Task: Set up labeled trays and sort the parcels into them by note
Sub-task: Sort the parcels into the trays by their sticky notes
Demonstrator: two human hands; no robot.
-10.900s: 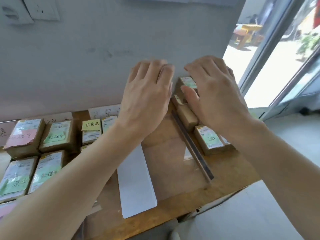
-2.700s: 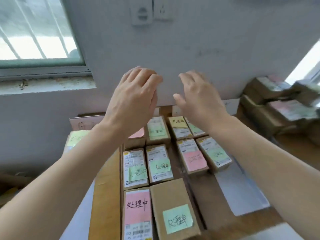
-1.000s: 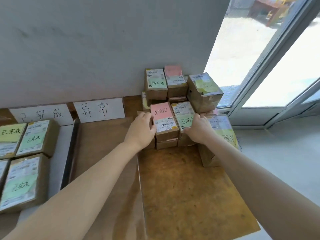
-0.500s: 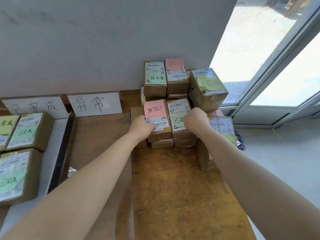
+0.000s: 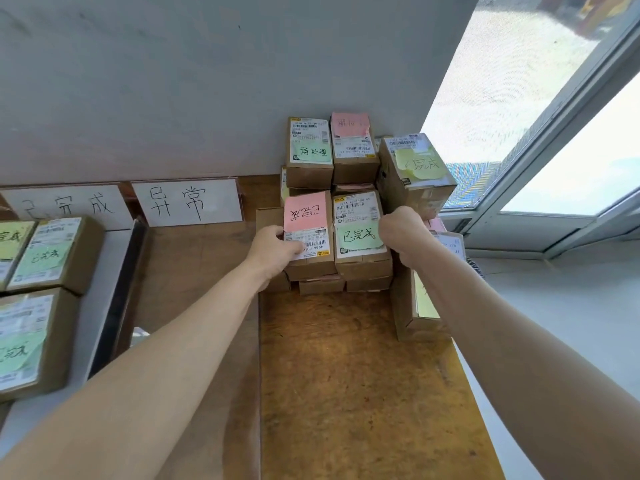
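Both bare forearms reach forward and slightly inward, the left hand [image 5: 275, 249] palm-down with its thumb laid flat and fingers curled out of sight beneath, the right hand [image 5: 403, 232] closed into a loose fist with its back facing the camera, wrist straight.

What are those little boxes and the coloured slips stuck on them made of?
The parcels look like brown corrugated cardboard: matte, with creased edges. The pink note and green note look like thin matte paper, handwritten in marker and curling slightly. Probably sticky notes.
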